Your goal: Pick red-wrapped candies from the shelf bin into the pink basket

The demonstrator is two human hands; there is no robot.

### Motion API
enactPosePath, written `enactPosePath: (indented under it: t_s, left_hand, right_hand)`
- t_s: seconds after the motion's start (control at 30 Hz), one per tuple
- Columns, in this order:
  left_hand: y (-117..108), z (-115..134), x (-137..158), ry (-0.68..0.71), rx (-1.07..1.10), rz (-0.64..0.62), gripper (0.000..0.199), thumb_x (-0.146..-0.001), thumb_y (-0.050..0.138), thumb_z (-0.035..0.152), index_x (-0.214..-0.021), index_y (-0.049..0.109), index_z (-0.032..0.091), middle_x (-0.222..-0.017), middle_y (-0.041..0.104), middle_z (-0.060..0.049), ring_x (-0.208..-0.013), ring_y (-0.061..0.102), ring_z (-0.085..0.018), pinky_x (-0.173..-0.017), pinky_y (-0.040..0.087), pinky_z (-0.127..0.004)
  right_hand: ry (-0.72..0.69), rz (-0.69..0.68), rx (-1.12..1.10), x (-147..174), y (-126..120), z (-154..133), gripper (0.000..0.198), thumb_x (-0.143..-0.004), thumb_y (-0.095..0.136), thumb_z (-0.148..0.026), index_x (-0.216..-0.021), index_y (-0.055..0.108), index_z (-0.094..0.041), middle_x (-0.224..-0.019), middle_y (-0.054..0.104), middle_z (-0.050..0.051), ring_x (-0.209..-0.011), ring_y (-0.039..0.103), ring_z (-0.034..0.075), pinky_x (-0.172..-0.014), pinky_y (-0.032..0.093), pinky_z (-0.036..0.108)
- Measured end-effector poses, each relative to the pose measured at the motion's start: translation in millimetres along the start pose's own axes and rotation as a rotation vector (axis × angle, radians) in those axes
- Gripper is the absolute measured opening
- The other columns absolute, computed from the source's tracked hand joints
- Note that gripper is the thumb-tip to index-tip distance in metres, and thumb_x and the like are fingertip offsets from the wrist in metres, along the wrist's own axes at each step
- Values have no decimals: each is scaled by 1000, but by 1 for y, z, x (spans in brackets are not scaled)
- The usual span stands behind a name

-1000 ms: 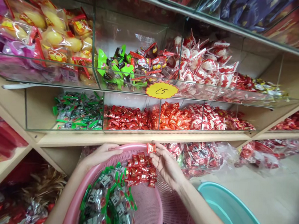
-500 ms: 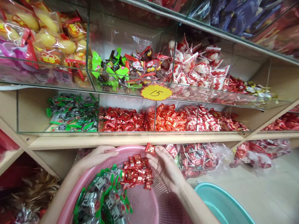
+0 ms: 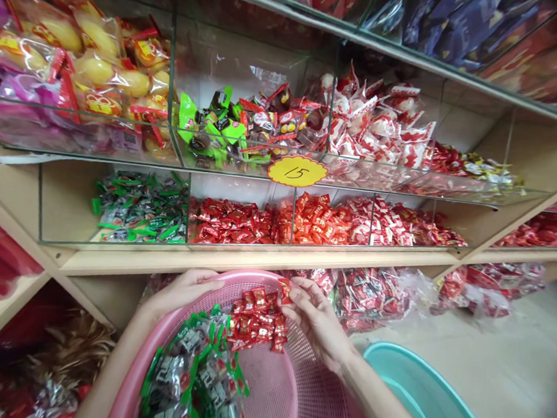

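Shelves (image 3: 235,255) of sweets in glass-fronted bins fill the background before you, with a tiled floor (image 3: 523,360) off to the right. Your right hand (image 3: 320,320) pinches a red candy (image 3: 285,290) between thumb and fingers, just above the far rim of the pink basket (image 3: 267,390). Your left hand (image 3: 190,292) lies on the rim farther left; you cannot tell from this view whether its fingers close around it. Inside the basket, below your right hand, sits a small heap of red candies (image 3: 256,324), touching a larger pile of green packets (image 3: 182,363) on the left. The basket's right part shows its bare mesh. Beyond your hands, the low bins hold, from left to right, green-and-silver sweets (image 3: 145,207), red sweets (image 3: 231,221), orange sweets (image 3: 319,219) and red-and-white sweets (image 3: 379,221). Above them hangs a yellow tag (image 3: 297,171) marked 15. Clear bags (image 3: 371,292) of sweets lie beneath the ledge, and to your right, near your forearm, stands a teal basin (image 3: 414,383).
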State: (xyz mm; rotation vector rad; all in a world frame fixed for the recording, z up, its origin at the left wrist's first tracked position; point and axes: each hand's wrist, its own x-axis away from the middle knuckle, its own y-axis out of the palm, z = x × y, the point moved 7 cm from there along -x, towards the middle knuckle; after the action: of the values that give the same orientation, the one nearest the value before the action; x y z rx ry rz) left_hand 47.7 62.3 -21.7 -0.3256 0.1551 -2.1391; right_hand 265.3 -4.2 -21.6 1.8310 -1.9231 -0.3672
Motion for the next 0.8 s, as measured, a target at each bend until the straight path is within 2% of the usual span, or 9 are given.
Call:
enactPosePath:
  t_s: [0.17, 0.33, 0.53, 0.67, 0.8]
  left_hand:
    - [-5, 3, 0, 20, -113, 48, 38, -74, 52, 47, -87, 64, 13, -80, 62, -2, -73, 52, -17, -65, 40, -23]
    - [-5, 6, 0, 29, -115, 56, 41, -73, 53, 47, -91, 65, 13, -87, 64, -3, -78, 54, -19, -69, 41, -25]
    - [-4, 6, 0, 37, -102, 47, 40, -72, 53, 49, -82, 65, 12, -76, 62, -2, -71, 52, -17, -64, 40, -23]
    - [-2, 10, 2, 33, -95, 29, 39, -73, 53, 48, -86, 64, 13, -78, 62, -1, -72, 52, -17, -63, 39, -23]
    - [-3, 9, 1, 30, -116, 34, 42, -73, 52, 48, -90, 64, 12, -83, 63, -3, -73, 53, -17, -65, 40, -23]
  right_hand:
    - [-52, -45, 122, 2, 3, -3, 29, -70, 66, -25, -97, 56, -21, -89, 57, 0, -76, 60, 10, -73, 49, 24]
    - [-143, -30, 304, 2, 0, -6, 29, -68, 66, -25, -96, 59, -22, -93, 57, 1, -76, 57, 12, -73, 50, 28]
    - [-219, -77, 464, 0, -2, -3, 34, -66, 67, -22, -99, 59, -22, -100, 58, 2, -77, 55, 11, -70, 47, 23]
    - [-226, -59, 554, -1, -3, -5, 35, -67, 66, -24, -101, 59, -22, -86, 59, 1, -69, 52, 11, -66, 45, 24]
    - [-295, -46, 779, -1, 2, -10, 32, -71, 62, -28, -102, 60, -22, -67, 54, -2, -61, 48, 12, -58, 41, 24]
